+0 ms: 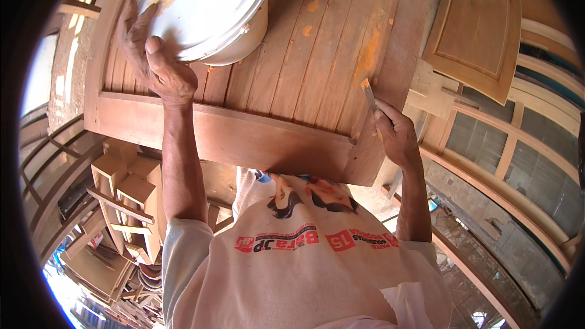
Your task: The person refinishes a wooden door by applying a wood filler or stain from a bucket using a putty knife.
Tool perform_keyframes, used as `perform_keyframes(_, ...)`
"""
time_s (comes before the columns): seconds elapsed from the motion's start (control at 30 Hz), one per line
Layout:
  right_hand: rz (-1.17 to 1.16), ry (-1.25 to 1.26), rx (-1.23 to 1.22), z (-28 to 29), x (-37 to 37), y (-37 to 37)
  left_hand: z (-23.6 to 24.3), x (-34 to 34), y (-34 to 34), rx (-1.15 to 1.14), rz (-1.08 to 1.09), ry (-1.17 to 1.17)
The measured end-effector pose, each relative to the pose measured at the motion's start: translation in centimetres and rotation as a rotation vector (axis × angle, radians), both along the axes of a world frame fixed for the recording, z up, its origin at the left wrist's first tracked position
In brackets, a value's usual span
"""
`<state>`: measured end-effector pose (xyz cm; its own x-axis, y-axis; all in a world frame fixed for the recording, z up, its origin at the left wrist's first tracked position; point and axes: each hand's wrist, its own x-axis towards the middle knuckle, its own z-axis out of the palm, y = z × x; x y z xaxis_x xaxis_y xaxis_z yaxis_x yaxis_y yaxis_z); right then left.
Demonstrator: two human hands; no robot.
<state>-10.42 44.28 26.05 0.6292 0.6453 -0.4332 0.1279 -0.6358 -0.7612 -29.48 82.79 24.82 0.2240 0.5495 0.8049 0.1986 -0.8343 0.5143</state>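
Note:
A white bucket with a white lid stands at the upper left on a brown wooden panel door. Orange paste is smeared on the lid. My left hand is at the lid's near left edge, its fingers apart over the lid; how firmly it touches cannot be seen. In my closed right hand is a putty knife, pointing away from me. Orange paste sits on its blade tip, just above the door's right side. Orange filler patches mark the boards ahead of the blade.
Another wooden panel door leans at the upper right. Wooden frames with grey panes run along the right side. To the left stand wooden box-like pieces, with stacked boards and offcuts behind my left arm.

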Motion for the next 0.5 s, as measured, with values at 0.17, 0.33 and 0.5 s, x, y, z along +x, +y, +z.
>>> perform_keyframes(0.17, 0.048, -0.382, 0.032, -0.9, -2.9, 0.7, 0.8, -0.2, -0.5, -0.070, -0.025, 0.037)
perform_keyframes(0.33, -0.129, -0.360, -0.093, -0.6, -5.5, 3.4, 0.5, -0.4, -0.1, -0.063, -0.122, 0.017)
perform_keyframes(0.5, -0.088, -0.635, -0.221, -3.2, -7.8, 6.0, 0.6, -0.7, -0.3, -0.163, -0.252, -0.049)
